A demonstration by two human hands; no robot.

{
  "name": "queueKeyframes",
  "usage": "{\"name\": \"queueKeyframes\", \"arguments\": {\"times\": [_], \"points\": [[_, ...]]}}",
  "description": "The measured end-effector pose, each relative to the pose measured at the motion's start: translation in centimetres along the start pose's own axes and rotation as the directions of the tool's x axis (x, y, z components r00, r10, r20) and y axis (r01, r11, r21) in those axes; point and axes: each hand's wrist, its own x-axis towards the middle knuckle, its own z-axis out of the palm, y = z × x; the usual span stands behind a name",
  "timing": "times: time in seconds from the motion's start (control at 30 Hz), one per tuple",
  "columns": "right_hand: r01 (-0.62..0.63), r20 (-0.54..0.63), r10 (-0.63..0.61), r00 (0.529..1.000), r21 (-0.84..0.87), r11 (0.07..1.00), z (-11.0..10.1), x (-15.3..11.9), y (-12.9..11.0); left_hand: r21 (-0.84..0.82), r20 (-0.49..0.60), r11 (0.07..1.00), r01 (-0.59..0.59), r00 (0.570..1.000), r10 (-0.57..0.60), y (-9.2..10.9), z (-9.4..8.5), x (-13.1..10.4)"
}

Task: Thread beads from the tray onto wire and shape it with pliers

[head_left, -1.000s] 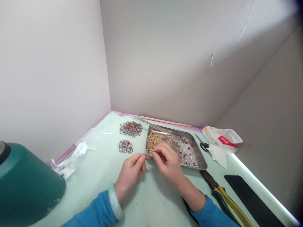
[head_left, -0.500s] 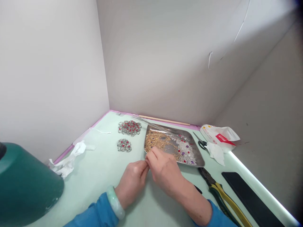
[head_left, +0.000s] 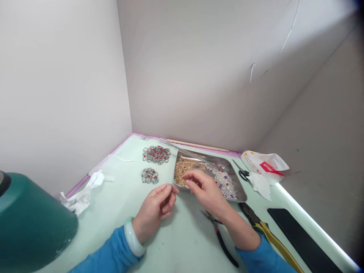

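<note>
My left hand, with a pale green bangle on its wrist, is closed in a pinch. What sits between its thumb and forefinger is too small to make out. Over the near edge of a metal tray hovers my right hand, thumb and forefinger apart, with nothing visible in it. Below it are gold beads at the tray's left and clear beads with red and purple ones at its right. Two beaded wire clusters, a larger one and a smaller one, lie left of the tray.
Thin wires rest across the tray's back rim, before a wooden stick. Pliers, large yellow-handled pliers, scissors, a dark flat bar and tissue are at right. A green container stands left.
My hands have come apart. The right has moved up and right over the tray, its fingers spreading, while the left keeps its pinch. The small pliers are now in plain view.
</note>
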Motion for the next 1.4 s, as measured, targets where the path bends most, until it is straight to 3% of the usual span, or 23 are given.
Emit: {"name": "queueKeyframes", "arguments": {"times": [0.1, 0.27, 0.43, 0.53, 0.77, 1.13, 1.4], "points": [[-0.025, 0.126, 0.012, 0.992, 0.108, 0.994, 0.5, -0.1, 0.1, -0.104, 0.057, 0.994, 0.025, 0.998, -0.019, -0.1, -0.1, 0.0], [-0.039, 0.16, 0.008, 0.987, 0.193, 0.98, 1.3, -0.3, 0.1, -0.206, 0.166, 0.968, 0.141, 0.98, -0.107, -0.2, -0.4, -0.2], [0.073, 0.215, -0.137, 0.967, 0.281, 0.957, 1.1, -0.3, -0.1, -0.215, 0.212, 0.957, 0.194, 0.966, -0.148, -0.5, -0.5, -0.3], [0.091, 0.256, -0.16, 0.953, 0.263, 0.96, 0.8, -0.1, -0.3, -0.217, 0.209, 0.954, 0.208, 0.964, -0.163, -0.5, -0.6, -0.3], [0.011, 0.204, -0.025, 0.979, 0.069, 0.998, 0.7, 0.0, -0.5, -0.208, 0.226, 0.939, 0.275, 0.947, -0.227, 0.0, -0.5, -0.1], [0.125, 0.198, -0.118, 0.973, -0.019, 0.992, 0.9, -0.2, -0.3, 0.029, 0.114, 0.994, 0.109, 0.987, -0.111, -0.6, -0.5, 0.0], [0.106, 0.279, -0.071, 0.958, -0.113, 0.988, 0.4, -0.5, -0.7, 0.353, 0.003, 0.935, -0.018, 1.0, 0.018, -1.0, 0.0, 0.0]]}}
